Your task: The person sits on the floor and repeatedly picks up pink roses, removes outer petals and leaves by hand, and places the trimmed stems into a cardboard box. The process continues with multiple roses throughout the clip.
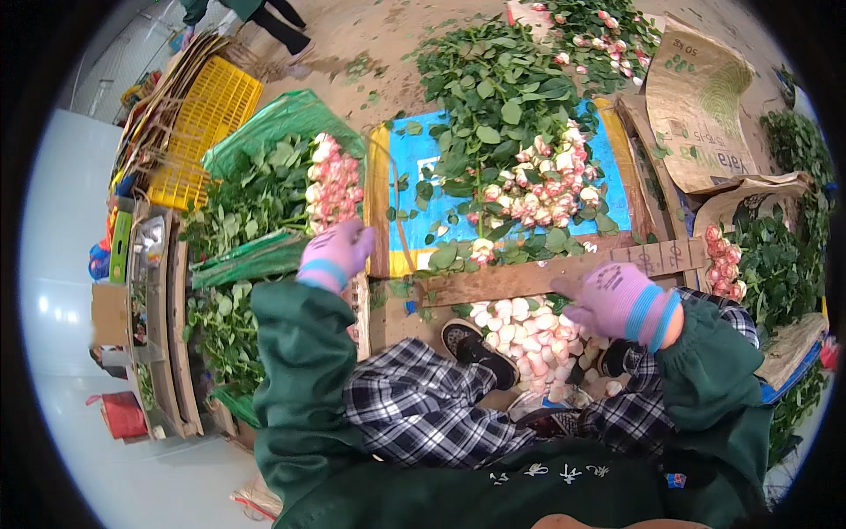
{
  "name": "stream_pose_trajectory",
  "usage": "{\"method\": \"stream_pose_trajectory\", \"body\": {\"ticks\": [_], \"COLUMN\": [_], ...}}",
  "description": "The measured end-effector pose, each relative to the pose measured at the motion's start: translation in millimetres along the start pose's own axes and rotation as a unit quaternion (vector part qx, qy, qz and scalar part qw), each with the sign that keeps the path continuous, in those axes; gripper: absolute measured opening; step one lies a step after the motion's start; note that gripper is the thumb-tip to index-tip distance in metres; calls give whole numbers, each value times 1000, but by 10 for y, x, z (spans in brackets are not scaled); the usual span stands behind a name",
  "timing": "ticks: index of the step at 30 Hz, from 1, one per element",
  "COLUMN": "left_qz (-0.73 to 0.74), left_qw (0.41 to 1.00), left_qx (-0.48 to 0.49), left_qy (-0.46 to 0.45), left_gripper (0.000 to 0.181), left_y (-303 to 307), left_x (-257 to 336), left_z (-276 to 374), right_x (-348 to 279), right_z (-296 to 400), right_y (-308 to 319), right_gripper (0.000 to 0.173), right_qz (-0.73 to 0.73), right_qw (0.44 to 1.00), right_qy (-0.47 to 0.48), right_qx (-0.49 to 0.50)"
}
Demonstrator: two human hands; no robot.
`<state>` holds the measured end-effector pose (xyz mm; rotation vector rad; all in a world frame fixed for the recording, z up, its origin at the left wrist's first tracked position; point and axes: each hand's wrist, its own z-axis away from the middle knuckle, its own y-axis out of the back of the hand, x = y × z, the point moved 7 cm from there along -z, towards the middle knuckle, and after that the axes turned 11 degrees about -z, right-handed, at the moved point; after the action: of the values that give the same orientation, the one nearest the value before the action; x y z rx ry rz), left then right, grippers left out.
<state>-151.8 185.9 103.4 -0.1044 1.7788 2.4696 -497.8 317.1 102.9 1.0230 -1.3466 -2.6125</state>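
My left hand (335,252), in a lilac glove with a blue cuff band, is at the lower end of a row of pink-and-white rose heads (334,182). Its fingers are partly curled, and I cannot tell whether they touch a bloom. The leafy stems of that bunch rest in green woven wrap (284,112). My right hand (611,301), gloved alike, is over a wooden board (496,283) with its fingers apart and nothing visible in them. Beyond the board, loose roses (548,182) with long leafy stems lie on a blue-and-yellow sheet (413,152).
Fallen petals (529,337) heap between my shoes below the board. To the right are wrapped roses (724,264) and brown paper sacks (700,99). A yellow plastic crate (215,119) stands at the far left, near another person (264,16). More roses (608,40) lie on the floor ahead.
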Motion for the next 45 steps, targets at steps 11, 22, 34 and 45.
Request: {"method": "stream_pose_trajectory", "body": {"ticks": [11,22,34,45], "left_qz": [8,487,622,634], "left_qw": [988,782,690,742], "left_qx": [-152,-383,-166,-188], "left_qy": [32,-66,-331,-109], "left_gripper": [64,38,24,31], "left_y": [-2751,-1210,235,156], "left_x": [1590,2205,1675,1599], "left_z": [-1595,-849,-283,-27], "right_x": [506,640,183,70], "right_z": [241,331,355,277], "right_y": [20,62,-57,-174], "right_gripper": [29,25,17,22], "right_qz": [-12,-59,-45,-44], "right_qw": [1000,997,994,995], "right_qy": [26,17,83,81], "right_qx": [5,56,60,29]}}
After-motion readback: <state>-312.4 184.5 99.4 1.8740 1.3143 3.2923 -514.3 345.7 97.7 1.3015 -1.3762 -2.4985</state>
